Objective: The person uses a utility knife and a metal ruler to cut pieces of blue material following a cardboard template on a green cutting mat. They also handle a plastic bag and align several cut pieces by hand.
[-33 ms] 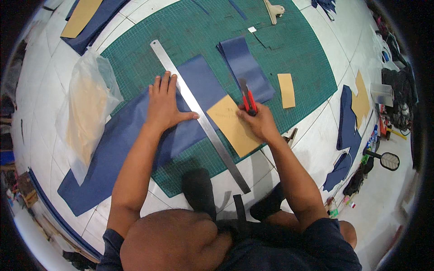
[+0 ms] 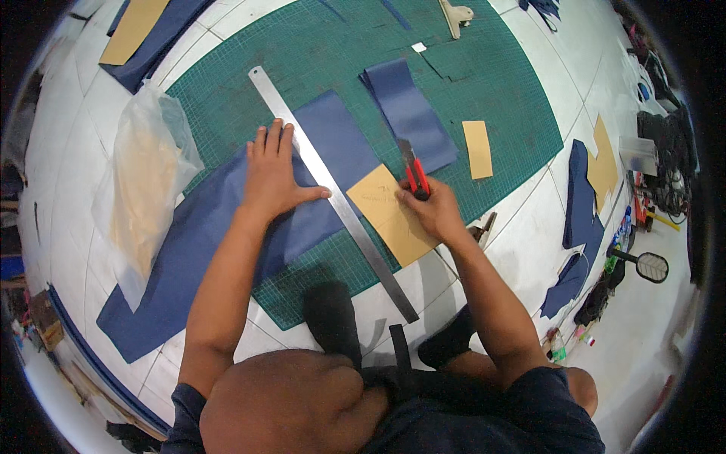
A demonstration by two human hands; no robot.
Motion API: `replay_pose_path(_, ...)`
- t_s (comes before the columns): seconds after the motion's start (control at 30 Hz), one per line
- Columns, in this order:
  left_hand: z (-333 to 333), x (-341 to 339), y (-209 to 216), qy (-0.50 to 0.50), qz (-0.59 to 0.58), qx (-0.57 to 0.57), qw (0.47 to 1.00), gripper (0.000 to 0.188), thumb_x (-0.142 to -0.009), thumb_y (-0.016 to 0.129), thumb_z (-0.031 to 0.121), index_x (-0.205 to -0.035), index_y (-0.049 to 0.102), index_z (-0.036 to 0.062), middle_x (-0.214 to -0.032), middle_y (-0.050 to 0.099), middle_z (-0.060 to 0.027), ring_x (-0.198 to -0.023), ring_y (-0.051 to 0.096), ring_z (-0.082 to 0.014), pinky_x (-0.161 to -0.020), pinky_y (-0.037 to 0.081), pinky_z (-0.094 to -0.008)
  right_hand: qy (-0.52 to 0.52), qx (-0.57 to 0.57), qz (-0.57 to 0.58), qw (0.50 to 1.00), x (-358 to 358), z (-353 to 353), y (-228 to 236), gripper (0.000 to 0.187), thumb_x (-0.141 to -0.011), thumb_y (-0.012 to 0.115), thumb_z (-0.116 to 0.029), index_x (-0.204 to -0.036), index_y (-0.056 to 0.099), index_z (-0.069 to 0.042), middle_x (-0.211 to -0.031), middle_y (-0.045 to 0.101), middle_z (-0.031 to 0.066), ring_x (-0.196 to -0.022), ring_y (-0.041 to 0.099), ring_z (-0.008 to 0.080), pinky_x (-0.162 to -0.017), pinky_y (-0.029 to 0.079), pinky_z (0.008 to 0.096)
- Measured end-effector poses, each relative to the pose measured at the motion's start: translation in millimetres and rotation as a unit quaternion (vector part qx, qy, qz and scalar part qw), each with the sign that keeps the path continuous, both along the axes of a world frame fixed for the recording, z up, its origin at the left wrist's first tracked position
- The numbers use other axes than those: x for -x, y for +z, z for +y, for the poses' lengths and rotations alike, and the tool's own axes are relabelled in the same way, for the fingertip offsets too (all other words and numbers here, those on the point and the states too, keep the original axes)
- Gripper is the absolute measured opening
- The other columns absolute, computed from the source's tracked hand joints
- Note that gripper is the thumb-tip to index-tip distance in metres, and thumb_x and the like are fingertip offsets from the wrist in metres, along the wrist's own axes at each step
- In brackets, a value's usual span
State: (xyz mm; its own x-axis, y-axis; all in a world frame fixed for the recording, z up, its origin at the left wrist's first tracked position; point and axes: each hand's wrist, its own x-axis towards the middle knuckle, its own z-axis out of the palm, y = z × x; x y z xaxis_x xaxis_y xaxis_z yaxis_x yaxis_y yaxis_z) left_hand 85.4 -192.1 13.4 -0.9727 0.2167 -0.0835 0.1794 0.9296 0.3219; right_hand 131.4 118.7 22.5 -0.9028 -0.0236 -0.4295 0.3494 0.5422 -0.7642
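My left hand (image 2: 272, 168) lies flat with fingers spread, pressing on a long steel ruler (image 2: 368, 248) and the blue sheet material (image 2: 204, 219) beneath it. The ruler slants across the blue sheet, its near end past the green cutting mat (image 2: 227, 106). In my right hand (image 2: 439, 208) are a red utility knife (image 2: 416, 175), blade pointing away from me, and a tan card piece (image 2: 382, 216) with pencil marks. The card sits just right of the ruler, partly over the blue sheet's edge. Beyond the knife lies a folded blue strip (image 2: 412, 106).
A small tan card (image 2: 477, 150) and a bulldog clip (image 2: 456, 17) are on the mat. Left of it lies a plastic bag (image 2: 147, 181) of tan pieces. More blue material (image 2: 578, 197) and a racket-shaped swatter (image 2: 652, 267) are at right. My feet (image 2: 330, 318) flank the ruler's near end.
My right hand has shifted the card and knife slightly nearer to me. My left hand and the ruler hold nearly the same place.
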Motion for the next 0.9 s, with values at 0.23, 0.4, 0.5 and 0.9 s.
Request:
replay_pose_path(0.23,5.6,1.8,7.9,0.002,-0.040,0.022,0.999,0.136,-0.053,0.089,0.067,-0.155,0.031,-0.0012,-0.162,0.028,-0.0245,-0.150,0.024,-0.0480,-0.121,0.022,-0.0621,-0.026,0.005,0.013,1.000,-24.2,3.4,-14.3,0.033,-0.088,0.078,-0.025,-0.112,0.073,-0.004,-0.097,0.075,0.0133,-0.088,0.071,0.0209,-0.081,0.054,0.0358)
replay_pose_path(0.4,2.5,0.8,3.1,0.002,-0.025,0.017,1.000,0.132,-0.054,0.090,0.065,-0.153,0.034,-0.0026,-0.160,0.030,-0.0256,-0.149,0.025,-0.0482,-0.120,0.023,-0.0633,-0.047,0.028,0.012,0.998,-27.2,-5.7,-7.7,0.032,-0.088,0.078,-0.024,-0.112,0.073,-0.004,-0.095,0.074,0.0133,-0.086,0.070,0.0221,-0.082,0.053,0.0356)
replay_pose_path(0.5,4.0,1.6,3.6,-0.003,-0.020,0.015,1.000,0.133,-0.054,0.090,0.065,-0.153,0.034,-0.0027,-0.160,0.030,-0.0262,-0.149,0.025,-0.0481,-0.120,0.023,-0.0635,-0.055,0.014,0.026,0.998,-31.2,-3.1,-16.1,0.033,-0.086,0.078,-0.023,-0.112,0.072,-0.003,-0.095,0.072,0.0144,-0.087,0.069,0.0247,-0.082,0.053,0.0366)
replay_pose_path(0.9,3.5,1.2,4.8,-0.003,-0.021,0.024,0.999,0.134,-0.054,0.088,0.068,-0.154,0.033,-0.0026,-0.160,0.030,-0.0260,-0.149,0.025,-0.0490,-0.119,0.023,-0.0638,0.003,-0.058,0.072,0.996,-34.5,-14.3,10.8,0.031,-0.085,0.075,-0.021,-0.107,0.071,0.000,-0.090,0.066,0.0166,-0.083,0.065,0.0303,-0.078,0.051,0.0413)
